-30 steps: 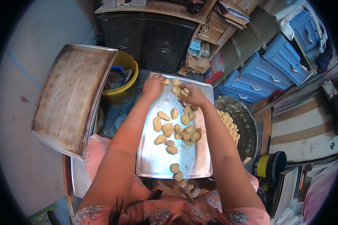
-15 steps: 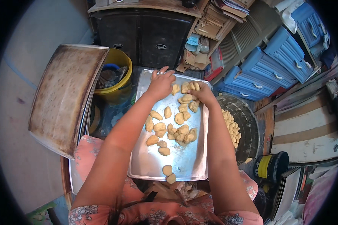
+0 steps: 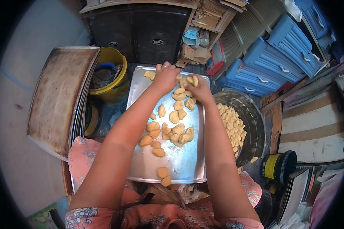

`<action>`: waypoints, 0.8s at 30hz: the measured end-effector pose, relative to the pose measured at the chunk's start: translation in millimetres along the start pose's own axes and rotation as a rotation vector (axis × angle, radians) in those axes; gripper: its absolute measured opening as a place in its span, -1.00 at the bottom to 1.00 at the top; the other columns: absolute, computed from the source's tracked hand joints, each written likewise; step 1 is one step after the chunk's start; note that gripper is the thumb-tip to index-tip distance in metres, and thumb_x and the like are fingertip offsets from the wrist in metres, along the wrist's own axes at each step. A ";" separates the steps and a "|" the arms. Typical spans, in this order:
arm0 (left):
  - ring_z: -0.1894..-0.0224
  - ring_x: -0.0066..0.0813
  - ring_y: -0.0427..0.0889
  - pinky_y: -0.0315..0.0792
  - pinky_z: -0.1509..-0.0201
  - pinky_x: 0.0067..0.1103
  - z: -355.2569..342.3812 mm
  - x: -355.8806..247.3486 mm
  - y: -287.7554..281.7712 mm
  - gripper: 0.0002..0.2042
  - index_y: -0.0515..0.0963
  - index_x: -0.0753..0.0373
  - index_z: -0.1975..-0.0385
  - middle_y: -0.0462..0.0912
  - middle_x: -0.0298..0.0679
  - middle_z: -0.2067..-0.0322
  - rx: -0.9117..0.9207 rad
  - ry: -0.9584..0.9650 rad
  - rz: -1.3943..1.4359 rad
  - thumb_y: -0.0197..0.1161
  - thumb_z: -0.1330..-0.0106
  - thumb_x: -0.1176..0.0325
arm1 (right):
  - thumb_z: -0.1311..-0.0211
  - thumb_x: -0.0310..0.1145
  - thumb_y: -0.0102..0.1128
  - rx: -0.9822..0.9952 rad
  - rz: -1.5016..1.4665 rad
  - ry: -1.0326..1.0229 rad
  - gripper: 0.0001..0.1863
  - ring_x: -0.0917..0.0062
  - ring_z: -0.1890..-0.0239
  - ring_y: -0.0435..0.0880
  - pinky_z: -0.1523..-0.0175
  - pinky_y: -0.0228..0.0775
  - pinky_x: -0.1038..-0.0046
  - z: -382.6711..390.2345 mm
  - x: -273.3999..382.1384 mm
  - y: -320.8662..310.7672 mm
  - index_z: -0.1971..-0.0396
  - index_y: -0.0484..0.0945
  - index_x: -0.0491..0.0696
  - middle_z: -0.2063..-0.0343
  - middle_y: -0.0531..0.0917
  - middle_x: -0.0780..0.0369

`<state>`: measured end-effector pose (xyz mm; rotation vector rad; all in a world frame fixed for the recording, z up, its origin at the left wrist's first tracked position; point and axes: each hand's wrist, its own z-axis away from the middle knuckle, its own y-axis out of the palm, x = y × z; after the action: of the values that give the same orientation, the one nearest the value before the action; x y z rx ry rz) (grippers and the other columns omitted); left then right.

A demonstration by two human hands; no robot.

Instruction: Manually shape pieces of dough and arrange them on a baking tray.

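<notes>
A shiny metal baking tray (image 3: 141, 168) lies before me, with several pale yellow dough pieces (image 3: 177, 133) scattered over it. At its far right part, my right hand (image 3: 198, 91) is closed around a few lumps of dough (image 3: 191, 80). My left hand (image 3: 167, 79) is over the far edge, fingers stretched out and knuckles up; its thumb and palm side are hidden. One small dough piece (image 3: 179, 76) shows between the two hands. Left of my left hand, a single dough piece (image 3: 150, 75) rests at the tray's far left corner.
To the right stands a dark round basin (image 3: 252, 126) heaped with more dough pieces. On the left are stacked, browned baking trays (image 3: 59, 99) and a yellow bucket (image 3: 122, 74). A black cabinet (image 3: 141, 34), blue drawers (image 3: 263, 72) and a black pail (image 3: 288, 166) surround the spot.
My left hand has shifted right, toward my right hand, uncovering the dough piece at the far left corner. My right hand still grips dough. The whole view has shifted slightly.
</notes>
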<state>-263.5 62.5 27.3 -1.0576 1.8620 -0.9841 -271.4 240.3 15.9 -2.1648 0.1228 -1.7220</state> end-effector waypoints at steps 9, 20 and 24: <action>-0.10 -0.37 0.30 0.02 -0.07 -0.26 -14.0 -2.2 10.6 -0.75 0.64 0.07 0.27 0.52 -0.38 0.17 0.119 0.071 0.154 0.29 0.02 0.31 | 0.10 -0.65 0.16 -0.184 0.064 0.113 -0.73 0.59 0.32 0.58 0.27 0.46 0.52 0.8 16.8 -13.4 0.30 0.52 -0.13 0.39 0.59 0.24; -0.08 -0.36 0.32 0.05 -0.05 -0.22 -25.0 -13.7 17.1 -0.85 0.62 0.11 0.45 0.51 -0.37 0.21 0.058 -0.026 -0.002 0.20 0.05 0.42 | 0.11 -0.62 0.25 -0.587 0.120 0.101 -0.71 0.50 0.33 0.62 0.17 0.44 0.47 -11.1 -21.9 -38.8 0.28 0.52 -0.14 0.40 0.64 0.19; -0.09 -0.31 0.31 0.05 -0.06 -0.20 -25.1 -9.0 19.1 -0.81 0.64 0.08 0.39 0.52 -0.35 0.20 0.048 -0.033 -0.033 0.24 0.06 0.39 | 0.10 -0.63 0.24 -0.499 -0.035 0.016 -0.70 0.47 0.33 0.62 0.18 0.44 0.47 -12.5 -37.7 -49.3 0.27 0.53 -0.11 0.39 0.64 0.20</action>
<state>-288.3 83.6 22.9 -1.0728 1.7907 -1.0202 -300.6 294.1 0.0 -2.5028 0.5777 -1.8815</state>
